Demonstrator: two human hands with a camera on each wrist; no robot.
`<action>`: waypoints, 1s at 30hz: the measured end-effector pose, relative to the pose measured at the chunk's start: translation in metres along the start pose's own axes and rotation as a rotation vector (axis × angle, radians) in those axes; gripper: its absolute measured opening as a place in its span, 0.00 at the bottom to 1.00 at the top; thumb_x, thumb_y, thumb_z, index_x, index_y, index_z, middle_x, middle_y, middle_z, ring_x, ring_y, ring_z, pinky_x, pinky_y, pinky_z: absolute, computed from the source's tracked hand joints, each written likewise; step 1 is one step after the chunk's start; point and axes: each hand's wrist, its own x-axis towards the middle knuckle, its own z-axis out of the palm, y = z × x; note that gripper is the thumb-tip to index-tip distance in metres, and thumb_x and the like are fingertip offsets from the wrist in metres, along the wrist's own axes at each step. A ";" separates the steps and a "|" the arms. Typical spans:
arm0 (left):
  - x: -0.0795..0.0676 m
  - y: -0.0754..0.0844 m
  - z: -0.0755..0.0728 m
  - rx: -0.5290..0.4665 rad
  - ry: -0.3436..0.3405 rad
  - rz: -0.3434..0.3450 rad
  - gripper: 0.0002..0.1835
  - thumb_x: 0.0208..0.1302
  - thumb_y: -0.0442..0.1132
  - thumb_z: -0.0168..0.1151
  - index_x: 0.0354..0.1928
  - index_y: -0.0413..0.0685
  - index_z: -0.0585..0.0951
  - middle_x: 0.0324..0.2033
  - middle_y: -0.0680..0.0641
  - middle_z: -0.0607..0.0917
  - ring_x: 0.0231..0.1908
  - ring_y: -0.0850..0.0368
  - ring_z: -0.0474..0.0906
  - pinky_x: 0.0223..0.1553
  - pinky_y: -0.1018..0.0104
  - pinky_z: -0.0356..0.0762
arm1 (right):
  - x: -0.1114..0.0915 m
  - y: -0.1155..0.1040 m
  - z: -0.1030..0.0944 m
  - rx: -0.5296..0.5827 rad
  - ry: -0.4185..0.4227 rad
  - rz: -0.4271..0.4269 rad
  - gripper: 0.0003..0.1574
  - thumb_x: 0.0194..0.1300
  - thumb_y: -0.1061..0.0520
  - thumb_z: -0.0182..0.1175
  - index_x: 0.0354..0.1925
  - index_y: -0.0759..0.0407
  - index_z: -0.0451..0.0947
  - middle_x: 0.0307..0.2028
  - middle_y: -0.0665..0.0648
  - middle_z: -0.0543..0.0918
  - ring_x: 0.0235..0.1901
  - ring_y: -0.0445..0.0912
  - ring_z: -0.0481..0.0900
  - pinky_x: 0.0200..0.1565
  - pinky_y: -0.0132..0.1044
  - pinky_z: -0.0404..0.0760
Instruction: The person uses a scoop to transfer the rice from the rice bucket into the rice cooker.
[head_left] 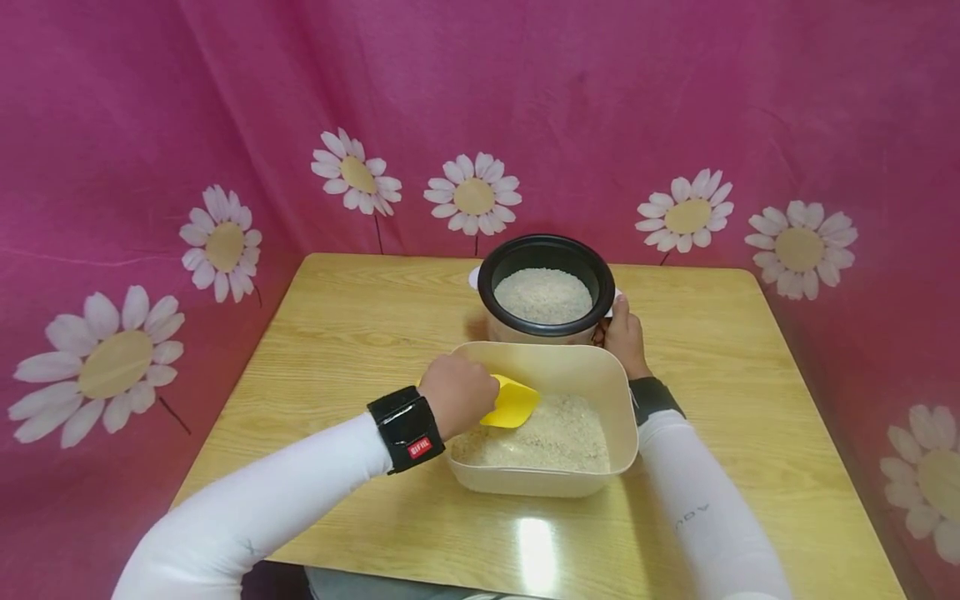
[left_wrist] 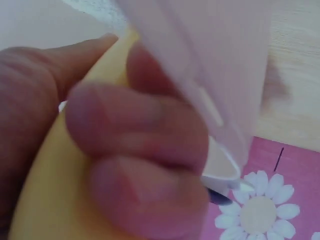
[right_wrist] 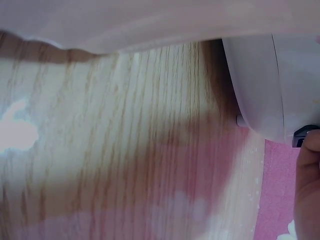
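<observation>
My left hand (head_left: 459, 395) grips the handle of a yellow scoop (head_left: 514, 402), its fingers curled round the yellow handle (left_wrist: 55, 175) in the left wrist view. The scoop's blade is inside a cream plastic bin (head_left: 540, 485), low over the rice (head_left: 564, 435) in it. Just behind the bin stands a rice cooker (head_left: 501, 332) with a black rim and a pale body; more rice (head_left: 544, 295) lies inside it. My right hand (head_left: 627, 340) holds the cooker by its right side handle. Part of that hand shows at a dark piece (right_wrist: 303, 135) in the right wrist view.
A wooden table (head_left: 360, 333) bears the bin and the cooker. Pink cloth (head_left: 570, 100) printed with large daisies hangs along its back and both sides. The bin's near wall stands close to the table's front edge, and the cooker stands near the back edge.
</observation>
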 end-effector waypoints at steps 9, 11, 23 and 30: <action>0.010 0.020 -0.001 0.060 -0.070 0.019 0.09 0.69 0.49 0.65 0.36 0.58 0.91 0.21 0.56 0.85 0.21 0.58 0.72 0.36 0.56 0.78 | -0.008 -0.006 0.000 -0.035 0.008 -0.012 0.50 0.80 0.27 0.29 0.13 0.56 0.67 0.12 0.45 0.71 0.15 0.38 0.68 0.23 0.31 0.69; 0.012 0.022 -0.003 0.035 -0.099 0.004 0.09 0.70 0.47 0.64 0.35 0.58 0.90 0.20 0.56 0.82 0.20 0.58 0.71 0.32 0.57 0.76 | -0.011 -0.013 -0.001 -0.036 -0.002 0.007 0.50 0.82 0.30 0.29 0.15 0.60 0.67 0.13 0.46 0.71 0.16 0.39 0.69 0.23 0.31 0.70; 0.020 0.031 -0.011 -0.033 -0.194 0.046 0.12 0.73 0.51 0.62 0.38 0.56 0.89 0.24 0.54 0.80 0.22 0.57 0.71 0.26 0.61 0.80 | -0.001 0.001 -0.001 -0.045 0.009 -0.002 0.50 0.79 0.25 0.29 0.13 0.53 0.67 0.12 0.44 0.71 0.16 0.38 0.68 0.23 0.31 0.69; 0.030 0.040 -0.010 -0.067 -0.194 0.017 0.13 0.74 0.50 0.60 0.35 0.54 0.88 0.24 0.54 0.79 0.22 0.56 0.73 0.26 0.60 0.80 | -0.003 0.000 -0.001 -0.035 0.007 -0.010 0.50 0.79 0.25 0.28 0.12 0.52 0.66 0.12 0.44 0.71 0.16 0.38 0.68 0.23 0.32 0.69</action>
